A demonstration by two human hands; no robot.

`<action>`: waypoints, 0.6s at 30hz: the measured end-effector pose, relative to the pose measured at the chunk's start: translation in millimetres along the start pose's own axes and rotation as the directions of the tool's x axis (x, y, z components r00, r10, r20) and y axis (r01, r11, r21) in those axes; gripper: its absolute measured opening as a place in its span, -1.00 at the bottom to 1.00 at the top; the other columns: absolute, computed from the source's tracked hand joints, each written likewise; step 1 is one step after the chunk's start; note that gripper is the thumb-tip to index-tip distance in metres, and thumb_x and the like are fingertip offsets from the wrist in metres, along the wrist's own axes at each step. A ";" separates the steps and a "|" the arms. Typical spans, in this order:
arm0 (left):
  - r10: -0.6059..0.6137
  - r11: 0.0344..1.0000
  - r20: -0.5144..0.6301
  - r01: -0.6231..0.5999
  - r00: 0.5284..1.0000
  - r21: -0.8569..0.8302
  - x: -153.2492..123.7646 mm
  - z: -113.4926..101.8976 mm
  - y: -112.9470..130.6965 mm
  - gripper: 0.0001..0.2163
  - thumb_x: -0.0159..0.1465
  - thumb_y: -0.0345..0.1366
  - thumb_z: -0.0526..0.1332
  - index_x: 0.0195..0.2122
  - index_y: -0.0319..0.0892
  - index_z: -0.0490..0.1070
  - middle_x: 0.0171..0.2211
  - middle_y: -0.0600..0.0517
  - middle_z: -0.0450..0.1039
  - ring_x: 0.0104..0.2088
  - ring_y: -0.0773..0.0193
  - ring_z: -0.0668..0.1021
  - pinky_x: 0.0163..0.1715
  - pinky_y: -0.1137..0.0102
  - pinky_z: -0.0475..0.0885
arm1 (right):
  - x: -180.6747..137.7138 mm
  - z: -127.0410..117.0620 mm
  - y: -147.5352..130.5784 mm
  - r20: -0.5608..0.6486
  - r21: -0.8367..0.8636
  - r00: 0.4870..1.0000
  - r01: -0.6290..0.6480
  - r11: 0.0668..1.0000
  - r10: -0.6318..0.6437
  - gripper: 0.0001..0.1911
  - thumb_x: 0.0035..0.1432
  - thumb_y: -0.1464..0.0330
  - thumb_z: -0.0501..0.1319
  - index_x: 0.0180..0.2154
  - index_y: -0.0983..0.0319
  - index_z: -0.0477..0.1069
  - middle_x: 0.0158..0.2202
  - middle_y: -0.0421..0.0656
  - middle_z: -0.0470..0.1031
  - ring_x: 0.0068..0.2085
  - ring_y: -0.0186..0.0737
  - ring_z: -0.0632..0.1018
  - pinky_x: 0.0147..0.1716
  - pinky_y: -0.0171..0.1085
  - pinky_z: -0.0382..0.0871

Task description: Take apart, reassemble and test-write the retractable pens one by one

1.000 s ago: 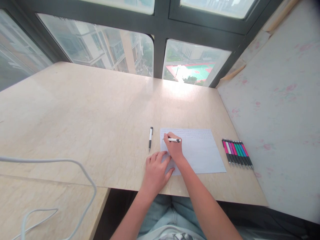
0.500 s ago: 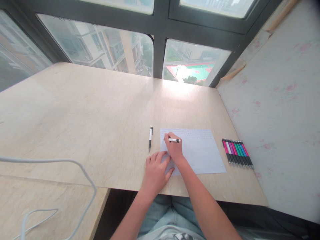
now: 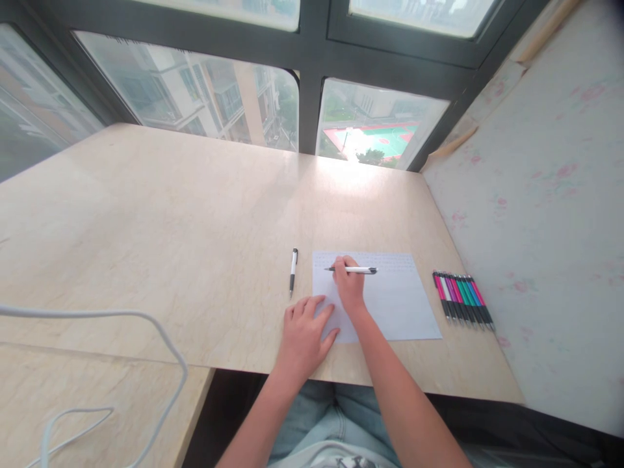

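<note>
A sheet of white paper [image 3: 390, 302] with faint writing along its top lies on the beige table [image 3: 195, 214]. My right hand [image 3: 349, 286] rests on the paper, fingers closed around a white and black pen [image 3: 355, 270] that lies almost level, tip pointing left. My left hand [image 3: 305, 331] lies flat, fingers spread, on the paper's near left corner and the table. A second white and black pen [image 3: 293, 270] lies loose on the table just left of the sheet.
A row of several pens [image 3: 463, 298] with pink, green and blue barrels lies right of the paper. A white cable [image 3: 121, 364] loops over the lower left. Windows run along the far edge; a pale wall stands at the right.
My right hand has shifted slightly right along the top of the paper, and the pen it holds now lies flatter and sticks out further to the right. My left hand has stayed put.
</note>
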State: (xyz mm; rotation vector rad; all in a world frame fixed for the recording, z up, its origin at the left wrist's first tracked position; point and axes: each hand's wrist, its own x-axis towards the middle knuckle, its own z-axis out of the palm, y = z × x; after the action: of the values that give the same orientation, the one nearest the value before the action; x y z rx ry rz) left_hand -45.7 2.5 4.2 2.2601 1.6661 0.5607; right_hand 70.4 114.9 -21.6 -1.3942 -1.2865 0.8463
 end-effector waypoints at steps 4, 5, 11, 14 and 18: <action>0.003 1.000 -0.002 -0.003 1.000 0.001 -0.9 0.2 -1.2 -0.65 0.23 -0.21 0.24 0.05 -0.04 0.40 0.10 -0.11 0.36 0.08 -0.04 0.36 -0.02 0.06 0.27 | 3.5 -15.6 -4.7 0.025 0.334 0.986 -0.163 0.928 0.164 -0.58 0.25 0.05 -0.01 -0.49 0.20 0.24 -0.62 -0.29 0.20 -0.60 -0.37 0.28 -0.63 -0.38 0.13; 0.006 1.000 -0.005 -0.006 1.000 0.000 -1.0 0.1 -1.4 -0.65 0.23 -0.21 0.24 0.06 -0.05 0.39 0.11 -0.11 0.36 0.08 -0.04 0.35 -0.01 0.06 0.26 | 2.4 -21.3 -5.9 0.037 0.359 0.983 -0.181 0.916 0.180 -0.59 0.23 0.04 0.01 -0.48 0.20 0.25 -0.60 -0.28 0.22 -0.60 -0.38 0.28 -0.63 -0.39 0.13; 0.012 1.000 -0.025 -0.012 1.000 0.006 -1.2 -0.4 -1.6 -0.66 0.24 -0.24 0.22 0.05 -0.08 0.40 0.11 -0.13 0.36 0.09 -0.03 0.35 0.02 0.06 0.25 | -26.1 -66.6 -4.4 0.036 0.253 0.954 -0.298 0.921 0.299 -0.36 0.09 0.06 0.24 0.13 0.21 0.21 -0.65 -0.40 0.24 -0.65 -0.40 0.25 -0.69 -0.45 0.11; 0.018 1.000 -0.023 -0.017 1.000 0.022 -0.9 0.4 -2.3 -0.68 0.26 -0.25 0.20 0.05 -0.09 0.40 0.12 -0.13 0.36 0.10 -0.03 0.36 0.01 0.06 0.26 | -42.5 -88.7 -1.5 -0.026 0.154 0.944 -0.322 0.934 0.330 -0.06 0.03 0.08 0.30 0.32 0.19 -0.08 -0.62 -0.39 0.32 -0.65 -0.37 0.30 -0.70 -0.45 0.17; 0.032 0.999 -0.041 -0.030 0.999 0.039 -0.5 1.8 -4.1 -0.69 0.26 -0.25 0.19 0.03 -0.08 0.42 0.12 -0.13 0.37 0.09 -0.04 0.38 0.00 0.06 0.29 | -53.9 -108.7 0.3 -0.126 0.106 0.939 -0.309 0.945 0.321 0.05 0.02 0.09 0.31 0.36 0.16 -0.24 -0.62 -0.39 0.35 -0.64 -0.34 0.34 -0.71 -0.44 0.22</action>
State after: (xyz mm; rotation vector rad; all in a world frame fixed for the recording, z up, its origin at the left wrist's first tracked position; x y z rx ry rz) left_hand -48.5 3.3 0.7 2.3203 1.6783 0.5911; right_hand 163.6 39.3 -3.3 -1.5875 -0.9203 0.9848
